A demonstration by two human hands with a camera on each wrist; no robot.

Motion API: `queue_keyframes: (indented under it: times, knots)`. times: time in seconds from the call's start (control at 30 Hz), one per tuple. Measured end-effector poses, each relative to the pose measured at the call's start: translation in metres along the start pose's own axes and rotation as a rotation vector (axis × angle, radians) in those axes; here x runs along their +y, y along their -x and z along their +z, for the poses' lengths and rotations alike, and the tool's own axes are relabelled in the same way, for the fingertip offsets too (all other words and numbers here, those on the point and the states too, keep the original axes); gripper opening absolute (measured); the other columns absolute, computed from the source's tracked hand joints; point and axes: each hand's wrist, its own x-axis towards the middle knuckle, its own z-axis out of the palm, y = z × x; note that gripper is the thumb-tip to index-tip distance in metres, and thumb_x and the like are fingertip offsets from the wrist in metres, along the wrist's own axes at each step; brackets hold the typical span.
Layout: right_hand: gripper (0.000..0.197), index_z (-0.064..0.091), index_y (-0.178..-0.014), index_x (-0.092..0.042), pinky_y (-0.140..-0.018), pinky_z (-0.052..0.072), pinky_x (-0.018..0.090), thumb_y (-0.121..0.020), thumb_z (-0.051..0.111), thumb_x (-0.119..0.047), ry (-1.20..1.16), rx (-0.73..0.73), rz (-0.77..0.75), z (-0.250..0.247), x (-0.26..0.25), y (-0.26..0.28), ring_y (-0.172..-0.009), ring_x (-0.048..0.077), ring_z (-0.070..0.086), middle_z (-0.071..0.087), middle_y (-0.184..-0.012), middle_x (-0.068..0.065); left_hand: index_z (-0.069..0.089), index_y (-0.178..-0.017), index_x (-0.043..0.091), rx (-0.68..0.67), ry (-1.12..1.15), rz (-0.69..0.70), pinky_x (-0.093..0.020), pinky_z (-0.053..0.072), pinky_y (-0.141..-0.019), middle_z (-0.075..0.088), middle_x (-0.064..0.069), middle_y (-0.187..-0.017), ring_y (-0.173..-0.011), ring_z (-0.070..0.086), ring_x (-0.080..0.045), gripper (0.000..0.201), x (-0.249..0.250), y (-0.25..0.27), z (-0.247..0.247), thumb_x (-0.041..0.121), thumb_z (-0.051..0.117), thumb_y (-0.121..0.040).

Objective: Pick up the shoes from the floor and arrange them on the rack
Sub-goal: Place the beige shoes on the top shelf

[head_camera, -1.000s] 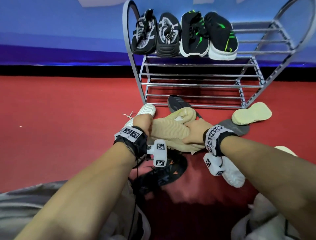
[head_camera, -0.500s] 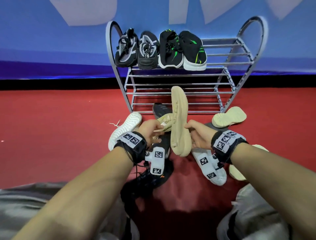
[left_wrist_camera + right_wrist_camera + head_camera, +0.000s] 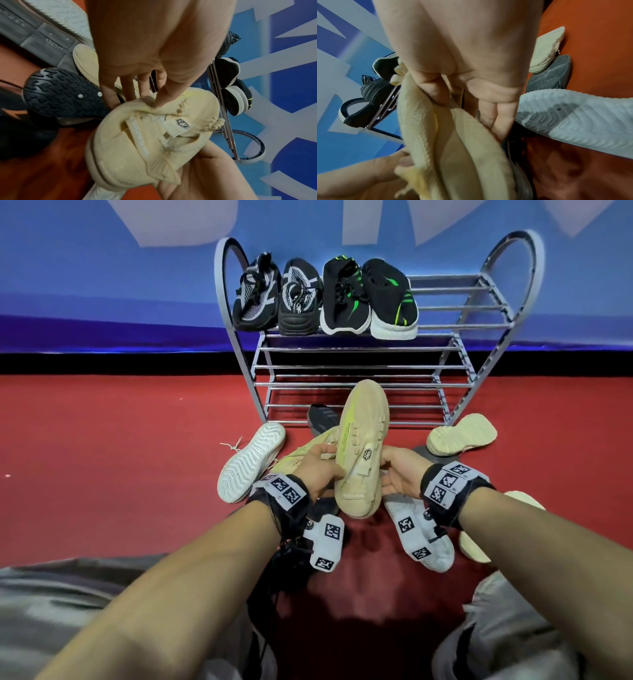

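Note:
I hold a beige knit shoe (image 3: 361, 446) above the floor pile, toe toward the rack and upper facing me. My left hand (image 3: 327, 460) pinches its left collar edge, thumb on top in the left wrist view on the beige shoe (image 3: 154, 135). My right hand (image 3: 387, 470) grips the right side, thumb on the knit and fingers under the sole, as the right wrist view of the shoe (image 3: 453, 148) shows. The grey metal rack (image 3: 455, 344) stands ahead with two dark pairs (image 3: 325, 296) on the left of its top shelf.
Loose shoes lie on the red floor around my hands: a white one sole-up (image 3: 251, 462), a second beige one (image 3: 298, 453), a dark one (image 3: 322, 417) by the rack foot, a beige sole (image 3: 460, 438), a white shoe (image 3: 442, 549) under my right wrist. The lower rack shelves hold nothing.
The beige shoe came up out of the pile and rolled from sole-on to upper facing me. Both hands stayed on it and shifted their grip. My view tilted up.

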Motion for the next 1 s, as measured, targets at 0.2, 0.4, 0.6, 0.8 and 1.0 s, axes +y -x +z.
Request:
queue_keyframes:
  times: [0.2,0.4,0.6,0.8,1.0]
  knots:
    - [0.027,0.058,-0.118,-0.007,-0.059,0.059,0.036,-0.096,0.043,-0.013,-0.012,0.049,-0.015,-0.004,-0.002,-0.007,-0.057,0.023,0.067,0.069,-0.082,0.009,0.050,-0.112,0.015,0.074,-0.076,0.024,-0.032,0.052,-0.056,0.061,-0.015,-0.101,-0.075,0.060,-0.024,0.041,-0.015,-0.011,0.001,-0.009,0.061,-0.080]
    - [0.032,0.059,-0.122,-0.014,-0.074,0.059,0.040,-0.097,0.055,-0.032,-0.016,-0.051,0.053,-0.016,0.003,-0.014,-0.088,0.027,0.072,0.074,-0.106,0.012,0.049,-0.113,0.006,0.094,-0.179,0.077,-0.037,0.052,-0.087,0.062,-0.007,-0.090,-0.092,0.060,-0.024,0.045,-0.023,-0.027,0.010,-0.009,0.069,-0.076]
    - [0.046,0.057,-0.124,-0.017,-0.087,0.056,0.039,-0.091,0.042,0.011,-0.053,0.038,-0.040,-0.031,0.005,-0.026,-0.102,0.028,0.068,0.070,-0.114,0.011,0.058,-0.096,0.011,0.056,-0.164,0.096,-0.037,0.049,-0.071,0.066,-0.012,-0.087,-0.077,0.060,-0.026,0.022,-0.009,-0.041,0.015,-0.004,0.063,-0.080]
    - [0.055,0.056,-0.129,-0.017,-0.100,0.048,0.051,-0.085,0.044,0.014,-0.072,0.080,-0.050,-0.036,0.008,-0.045,-0.117,0.034,0.061,0.066,-0.124,0.015,0.055,-0.111,0.016,0.319,-0.355,0.116,-0.031,0.052,-0.077,0.066,-0.015,-0.108,-0.086,0.061,-0.027,0.029,-0.005,-0.087,-0.022,0.006,0.054,-0.083]
    - [0.046,0.061,-0.110,-0.023,-0.092,0.052,0.047,-0.086,0.043,0.012,-0.091,0.156,-0.005,-0.045,0.011,-0.061,-0.100,0.031,0.064,0.068,-0.113,0.012,0.035,-0.148,0.009,0.332,-0.851,0.093,-0.031,0.027,-0.114,0.039,-0.010,-0.152,-0.139,0.038,-0.029,0.067,-0.005,-0.123,-0.076,0.014,0.064,-0.088]
